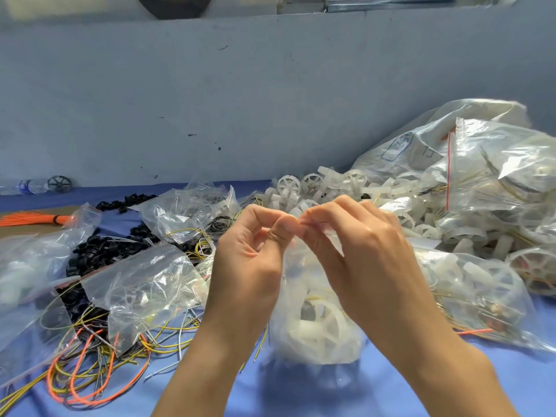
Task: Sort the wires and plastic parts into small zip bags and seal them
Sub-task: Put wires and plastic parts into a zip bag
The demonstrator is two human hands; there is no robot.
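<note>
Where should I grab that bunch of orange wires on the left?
Pinch the orange wire bundle from above, just left of its black tie. It lies flat, the tie holds the strands together, and a zip bag overlaps its right end.

On my feed, blue cloth (301, 395) covers the bench, w/ a scuffed grey wall (240, 100) behind. Far left, a clear water bottle (28, 186) lies on its side by the wall; brown cardboard (18, 230) is nearby. A dark round object (173, 7) is cut off up top.

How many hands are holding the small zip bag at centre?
2. The left hand pinches the top of the zip bag from the left, the right hand from the right.
</note>
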